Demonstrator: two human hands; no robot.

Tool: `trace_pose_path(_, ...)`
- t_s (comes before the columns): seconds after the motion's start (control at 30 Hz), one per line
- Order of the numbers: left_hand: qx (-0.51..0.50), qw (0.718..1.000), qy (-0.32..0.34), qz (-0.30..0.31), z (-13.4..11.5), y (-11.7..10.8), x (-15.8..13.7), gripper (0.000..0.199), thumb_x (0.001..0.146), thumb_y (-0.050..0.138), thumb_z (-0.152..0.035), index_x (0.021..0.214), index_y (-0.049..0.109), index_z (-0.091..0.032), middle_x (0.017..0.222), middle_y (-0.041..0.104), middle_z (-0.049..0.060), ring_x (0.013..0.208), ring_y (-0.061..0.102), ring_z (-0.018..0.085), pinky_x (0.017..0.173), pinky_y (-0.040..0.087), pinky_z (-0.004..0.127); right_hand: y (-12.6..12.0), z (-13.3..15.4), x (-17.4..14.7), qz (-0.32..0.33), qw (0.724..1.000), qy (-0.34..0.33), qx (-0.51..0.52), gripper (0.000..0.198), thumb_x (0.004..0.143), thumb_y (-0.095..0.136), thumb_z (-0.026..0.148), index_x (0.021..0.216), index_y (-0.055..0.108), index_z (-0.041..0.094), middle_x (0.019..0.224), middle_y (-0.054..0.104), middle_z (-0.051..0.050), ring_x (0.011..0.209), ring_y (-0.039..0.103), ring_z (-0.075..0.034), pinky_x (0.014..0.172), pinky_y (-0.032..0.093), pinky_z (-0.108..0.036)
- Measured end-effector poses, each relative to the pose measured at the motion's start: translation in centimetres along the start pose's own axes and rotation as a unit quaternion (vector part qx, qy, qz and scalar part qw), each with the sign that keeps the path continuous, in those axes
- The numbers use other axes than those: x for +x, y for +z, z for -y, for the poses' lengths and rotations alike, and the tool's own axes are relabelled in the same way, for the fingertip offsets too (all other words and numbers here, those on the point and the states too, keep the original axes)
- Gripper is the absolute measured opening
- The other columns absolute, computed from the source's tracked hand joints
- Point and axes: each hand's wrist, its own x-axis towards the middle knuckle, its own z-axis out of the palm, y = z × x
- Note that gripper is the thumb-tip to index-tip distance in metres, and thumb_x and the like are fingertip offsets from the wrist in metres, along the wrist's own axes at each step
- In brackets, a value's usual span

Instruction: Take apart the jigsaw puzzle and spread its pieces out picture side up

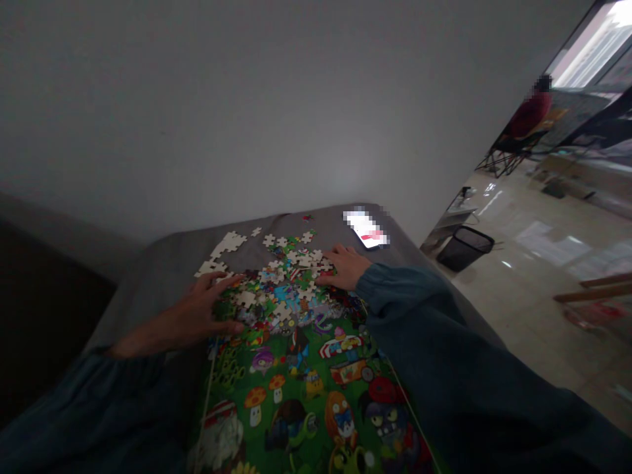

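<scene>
Loose jigsaw puzzle pieces (281, 295) lie heaped across the far part of a colourful cartoon picture sheet (286, 401), some face up, others with their pale backs showing. At the left side of the heap rests my left hand (205, 306), fingers apart, thumb toward the near edge of the pieces. My right hand (345, 266) lies at the heap's right side, its fingers spread and touching pieces. No piece is visibly pinched in either hand. Pale joined pieces (230, 243) sit beyond my left hand.
A lit phone (366, 229) lies on the grey cloth surface (326, 234) at the far right, near the wall (276, 118). One small piece (307, 218) is by the far edge. To the right, a black bin (464, 249) stands on the tiled floor, and a person (530, 115) sits farther off.
</scene>
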Motion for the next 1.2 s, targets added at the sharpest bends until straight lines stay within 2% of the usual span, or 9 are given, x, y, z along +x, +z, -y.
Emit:
trace_pose_path(0.13,-0.027,0.999,0.023,-0.016,-0.2,0.9,0.7,0.081,0.070,0.069,-0.077,0.136,0.064,-0.031,0.139,0.059,0.011,0.129,0.055,0.038,0.110,0.046,0.051,0.7,-0.5,0.7,-0.030,0.996,-0.052,0.069,0.056,0.080,0.081,0.054,0.121,0.071,0.018,0.124,0.064,-0.019,0.112,0.063,-0.035,0.099,0.050,-0.052)
trace_pose_path(0.33,-0.072,0.994,0.018,-0.080,-0.9,1.4,1.9,0.071,0.075,0.062,-0.080,0.117,0.073,-0.024,0.114,0.070,0.012,0.104,0.066,0.034,0.093,0.055,0.049,1.3,0.0,1.6,-0.050,0.987,-0.101,0.114,0.033,0.085,0.078,0.023,0.118,0.073,0.017,0.116,0.071,-0.012,0.107,0.066,-0.024,0.099,0.049,-0.040)
trace_pose_path(0.53,-0.096,0.986,0.038,-0.128,-3.4,2.2,2.1,0.050,0.084,0.061,-0.067,0.107,0.075,-0.025,0.113,0.070,0.010,0.097,0.067,0.029,0.077,0.058,0.039,1.6,0.6,1.8,-0.109,0.977,-0.111,0.145,0.025,0.090,0.066,0.010,0.112,0.073,0.018,0.113,0.073,-0.009,0.106,0.067,-0.022,0.099,0.050,-0.041)
trace_pose_path(0.63,-0.106,0.978,0.029,-0.175,-4.0,2.4,2.2,0.042,0.089,0.057,-0.057,0.104,0.075,-0.023,0.117,0.067,0.011,0.096,0.067,0.027,0.072,0.059,0.037,1.6,0.8,1.9,-0.166,0.963,-0.123,0.175,0.026,0.091,0.058,0.006,0.108,0.074,0.019,0.114,0.073,-0.008,0.109,0.066,-0.021,0.101,0.051,-0.040)
trace_pose_path(0.73,-0.115,0.967,0.010,-0.227,-4.0,2.3,2.2,0.035,0.091,0.053,-0.049,0.104,0.072,-0.022,0.125,0.062,0.011,0.104,0.065,0.027,0.081,0.060,0.037,1.6,1.0,1.8,-0.212,0.949,-0.132,0.194,0.033,0.093,0.051,0.006,0.113,0.073,0.022,0.119,0.072,-0.007,0.115,0.064,-0.021,0.106,0.049,-0.042)
trace_pose_path(0.87,-0.110,0.962,-0.009,-0.251,-3.6,2.2,2.3,0.035,0.093,0.049,-0.048,0.109,0.067,-0.022,0.127,0.061,0.009,0.114,0.063,0.026,0.098,0.057,0.040,1.9,1.1,1.8,-0.185,0.960,-0.126,0.167,0.035,0.098,0.050,0.014,0.125,0.070,0.022,0.134,0.067,-0.009,0.128,0.059,-0.022,0.113,0.043,-0.047)
trace_pose_path(1.0,-0.072,0.974,-0.029,-0.212,-3.2,2.8,2.4,0.047,0.092,0.049,-0.056,0.116,0.067,-0.021,0.128,0.063,0.012,0.126,0.057,0.032,0.113,0.044,0.051,2.1,1.5,1.5,-0.118,0.983,-0.097,0.105,0.038,0.099,0.056,0.027,0.135,0.065,0.019,0.146,0.059,-0.013,0.135,0.053,-0.027,0.114,0.040,-0.051)
trace_pose_path(1.1,-0.047,0.985,-0.045,-0.160,-3.3,3.6,2.2,0.063,0.088,0.050,-0.068,0.130,0.063,-0.023,0.143,0.057,0.013,0.136,0.050,0.039,0.116,0.035,0.059,2.2,2.1,1.0,-0.088,0.992,-0.057,0.070,0.046,0.101,0.055,0.040,0.141,0.060,0.018,0.149,0.055,-0.014,0.134,0.051,-0.032,0.110,0.040,-0.053)
trace_pose_path(1.2,0.011,0.993,-0.059,-0.105,-3.8,4.0,2.2,0.073,0.085,0.053,-0.073,0.142,0.055,-0.028,0.151,0.053,0.014,0.144,0.039,0.042,0.117,0.024,0.066,2.4,2.8,0.7,-0.071,0.995,-0.050,0.044,0.051,0.102,0.053,0.047,0.143,0.057,0.017,0.147,0.057,-0.014,0.133,0.048,-0.035,0.106,0.040,-0.053)
